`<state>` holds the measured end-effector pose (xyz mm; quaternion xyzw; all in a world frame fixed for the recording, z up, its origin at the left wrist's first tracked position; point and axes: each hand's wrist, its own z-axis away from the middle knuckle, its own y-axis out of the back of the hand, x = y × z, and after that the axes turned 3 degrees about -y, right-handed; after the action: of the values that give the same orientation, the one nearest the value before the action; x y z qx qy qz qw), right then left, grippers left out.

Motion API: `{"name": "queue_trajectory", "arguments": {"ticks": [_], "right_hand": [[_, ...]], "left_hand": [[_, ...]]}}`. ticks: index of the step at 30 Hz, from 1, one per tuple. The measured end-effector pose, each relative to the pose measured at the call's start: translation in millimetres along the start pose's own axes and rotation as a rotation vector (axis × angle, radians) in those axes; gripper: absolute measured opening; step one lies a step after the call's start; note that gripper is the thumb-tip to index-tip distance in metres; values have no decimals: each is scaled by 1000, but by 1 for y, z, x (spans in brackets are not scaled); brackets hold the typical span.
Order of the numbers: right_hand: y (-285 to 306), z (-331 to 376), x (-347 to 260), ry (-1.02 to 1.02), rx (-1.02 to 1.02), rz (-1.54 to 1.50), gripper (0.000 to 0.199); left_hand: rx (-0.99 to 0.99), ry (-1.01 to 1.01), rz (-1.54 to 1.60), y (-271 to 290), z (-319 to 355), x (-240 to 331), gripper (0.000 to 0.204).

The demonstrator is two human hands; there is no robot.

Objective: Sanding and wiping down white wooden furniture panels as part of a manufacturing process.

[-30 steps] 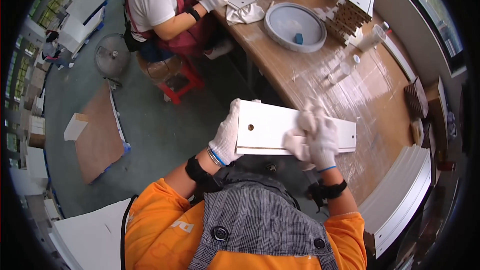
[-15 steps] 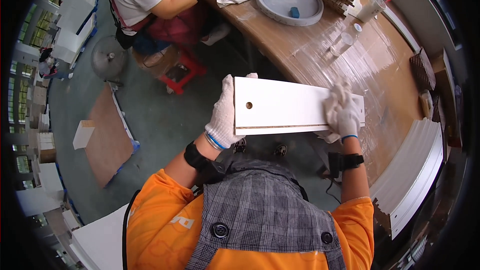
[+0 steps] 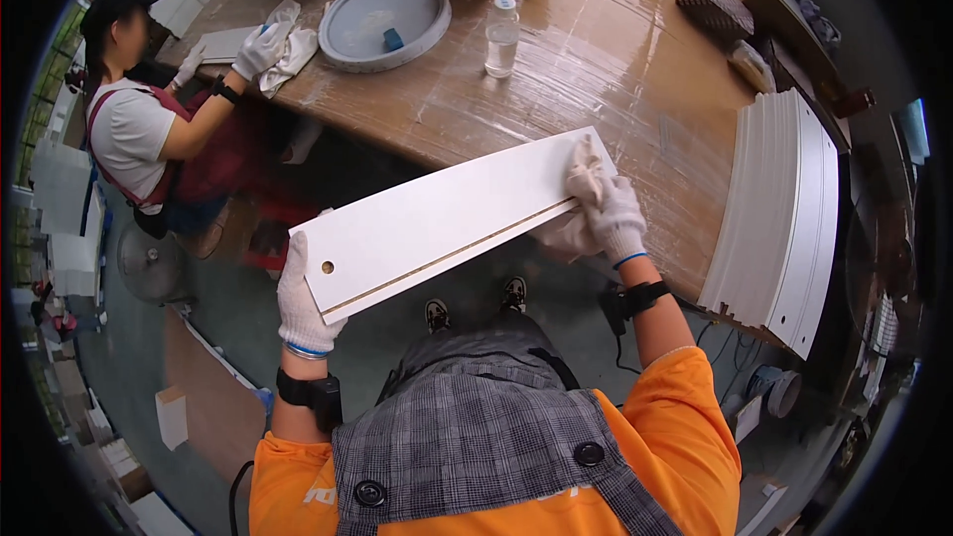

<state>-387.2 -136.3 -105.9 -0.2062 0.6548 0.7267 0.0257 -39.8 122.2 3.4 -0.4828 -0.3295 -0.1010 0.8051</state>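
Observation:
A long white panel [image 3: 447, 213] with one hole near its left end and a groove along its near edge is held up in front of me, tilted with its right end higher. My left hand [image 3: 302, 293], in a white knit glove, grips the panel's left end. At the right end my gloved right hand [image 3: 611, 213] is closed on a pale cloth [image 3: 586, 171], part of which lies against the panel's face while another part hangs below its edge. The fingers under the panel are hidden.
A stack of white panels [image 3: 764, 208] stands at the right on the film-covered table [image 3: 655, 139]. A grey round lid [image 3: 385, 10] with a blue block [image 3: 393, 39] and a clear bottle [image 3: 502, 38] are farther back. A co-worker [image 3: 149, 129] sits at the far left.
My view has turned to the right. The panel has tilted, its right end now higher, and my right hand with the cloth has stayed near that end.

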Motion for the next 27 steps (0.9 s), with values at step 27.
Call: {"name": "queue_trajectory", "arguments": {"ticks": [27], "right_hand": [[105,-5,136,-348,398,-3,40]], "left_hand": [[58,90,-287,24,-1,1,61]]}}
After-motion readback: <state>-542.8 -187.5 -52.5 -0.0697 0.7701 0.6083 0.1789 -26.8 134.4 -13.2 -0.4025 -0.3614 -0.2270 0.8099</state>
